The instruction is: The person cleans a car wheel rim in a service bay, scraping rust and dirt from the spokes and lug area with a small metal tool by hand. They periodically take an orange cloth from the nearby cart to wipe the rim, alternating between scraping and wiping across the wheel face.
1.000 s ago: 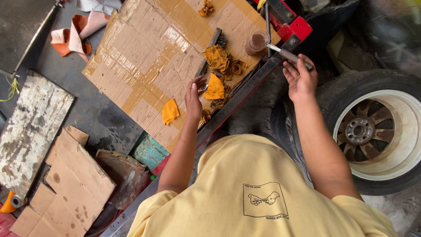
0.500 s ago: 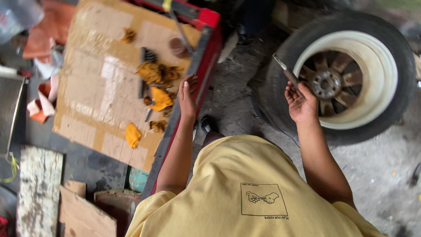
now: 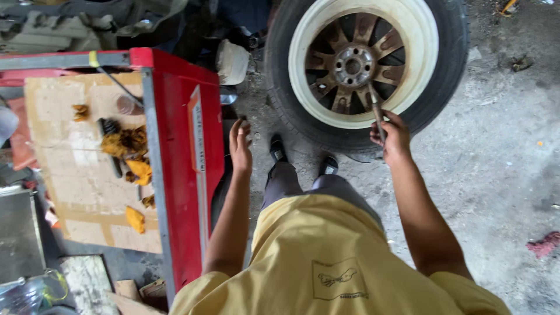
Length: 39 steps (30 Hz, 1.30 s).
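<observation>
Upward (slightly leftward), tool toward hub

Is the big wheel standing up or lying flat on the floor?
Standing up. The wheel rests on its tyre edge on the floor, spokes facing the person, whose right hand holds a tool by it.

Floor: grey concrete, stained; a wheel stands on it, a red rag lies well apart.
Cart: red, topped with cardboard.
Cardboard: carries yellow rags and a brush.
</observation>
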Each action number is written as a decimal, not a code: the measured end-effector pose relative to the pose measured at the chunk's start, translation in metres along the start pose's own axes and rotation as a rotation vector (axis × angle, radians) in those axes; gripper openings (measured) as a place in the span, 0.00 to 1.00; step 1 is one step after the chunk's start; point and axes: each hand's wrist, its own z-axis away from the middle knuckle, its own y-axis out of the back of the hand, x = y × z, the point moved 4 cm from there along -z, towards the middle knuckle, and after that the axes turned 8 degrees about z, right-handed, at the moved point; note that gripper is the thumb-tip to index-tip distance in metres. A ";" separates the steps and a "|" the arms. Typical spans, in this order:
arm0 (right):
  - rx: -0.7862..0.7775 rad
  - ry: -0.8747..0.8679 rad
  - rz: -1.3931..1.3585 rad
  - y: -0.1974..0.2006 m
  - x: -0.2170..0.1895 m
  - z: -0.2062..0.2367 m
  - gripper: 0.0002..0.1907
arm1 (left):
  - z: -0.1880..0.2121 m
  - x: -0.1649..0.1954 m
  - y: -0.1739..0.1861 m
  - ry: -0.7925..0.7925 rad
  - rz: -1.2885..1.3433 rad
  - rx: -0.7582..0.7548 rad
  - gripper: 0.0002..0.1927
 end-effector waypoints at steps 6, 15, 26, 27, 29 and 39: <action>0.041 0.015 0.202 0.028 -0.014 -0.043 0.18 | -0.053 -0.002 -0.064 -0.125 -0.026 -0.052 0.25; -0.211 0.008 0.513 -0.060 -0.027 -0.157 0.17 | -0.202 0.016 -0.179 -0.312 -0.779 -0.025 0.35; -0.167 0.168 0.819 -0.149 -0.018 -0.282 0.25 | -0.274 -0.031 -0.213 -0.093 -0.892 0.144 0.43; -0.166 0.396 0.948 -0.154 -0.019 -0.284 0.23 | -0.276 -0.037 -0.210 -0.075 -0.890 0.141 0.43; -0.155 0.876 1.195 -0.164 -0.017 -0.282 0.19 | -0.284 -0.045 -0.207 -0.083 -0.884 0.138 0.43; -0.176 -0.043 0.619 -0.155 0.017 -0.292 0.28 | -0.293 -0.065 -0.197 -0.018 -0.916 0.133 0.42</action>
